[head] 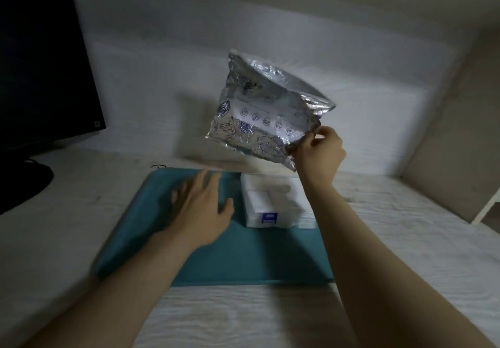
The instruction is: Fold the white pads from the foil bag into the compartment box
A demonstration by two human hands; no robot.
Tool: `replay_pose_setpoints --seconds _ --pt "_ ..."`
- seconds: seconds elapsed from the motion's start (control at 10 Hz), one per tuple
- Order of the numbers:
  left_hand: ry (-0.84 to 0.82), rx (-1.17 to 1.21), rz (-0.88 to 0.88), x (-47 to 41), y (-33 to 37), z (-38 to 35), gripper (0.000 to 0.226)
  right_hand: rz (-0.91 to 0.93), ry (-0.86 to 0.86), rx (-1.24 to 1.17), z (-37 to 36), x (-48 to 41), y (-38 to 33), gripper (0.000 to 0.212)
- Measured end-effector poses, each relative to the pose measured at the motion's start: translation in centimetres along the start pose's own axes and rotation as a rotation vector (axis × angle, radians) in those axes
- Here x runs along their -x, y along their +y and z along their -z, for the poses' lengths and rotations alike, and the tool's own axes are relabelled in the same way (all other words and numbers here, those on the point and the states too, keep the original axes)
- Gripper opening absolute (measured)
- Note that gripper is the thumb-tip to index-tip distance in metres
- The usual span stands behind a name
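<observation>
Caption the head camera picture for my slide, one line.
Right hand holds the foil bag up by one edge; left hand spread open over the teal mat, beside the white box.

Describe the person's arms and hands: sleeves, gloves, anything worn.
The left hand and right hand are bare, no gloves. No sleeves, watch or bracelet show on either arm up to the frame edge. No ring shows on the right; the left is too blurred to tell.
</observation>
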State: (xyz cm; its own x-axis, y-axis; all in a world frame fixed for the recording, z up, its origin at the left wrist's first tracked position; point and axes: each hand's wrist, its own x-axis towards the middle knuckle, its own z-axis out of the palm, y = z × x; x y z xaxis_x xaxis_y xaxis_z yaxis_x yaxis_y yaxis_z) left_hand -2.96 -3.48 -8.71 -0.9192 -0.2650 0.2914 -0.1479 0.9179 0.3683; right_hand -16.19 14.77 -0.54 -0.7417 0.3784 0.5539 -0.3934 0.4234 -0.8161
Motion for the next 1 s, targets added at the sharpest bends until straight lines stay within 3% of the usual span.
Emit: replay_pose_setpoints --seconds 0.1,0.3,0.5,0.6,0.7,0.8,1.0 --pt "-0.152 -0.055 -0.005 -0.2 0.0 -0.5 0.059 0.012 -0.033 0.07 -1.5 -0.4 0.2 0.027" --pt "-0.197 -0.146 -0.021 0.0 0.4 -0.6 0.053 -0.087 -0.203 0.213 -4.2 -1.3 1.2 0.03" --pt "-0.199 -0.179 -0.021 0.0 0.6 -0.9 0.05 -0.255 -0.225 0.239 -5.6 -2.2 1.4 0.029" --pt "-0.2 -0.18 -0.021 0.0 0.6 -0.9 0.048 -0.338 -0.151 0.157 -6.5 -1.9 0.7 0.055" --pt "-0.203 -0.187 -0.023 0.0 0.7 -0.9 0.048 -0.267 -0.143 0.112 -6.8 -1.2 0.0 0.045" --pt "-0.205 -0.179 -0.022 0.0 0.7 -0.7 0.046 -0.119 -0.244 0.149 -7.0 -0.5 -0.2 0.027" --pt "-0.088 -0.122 -0.039 -0.3 0.2 -0.5 0.027 0.065 -0.312 -0.008 -6.5 3.2 -2.6 0.017"
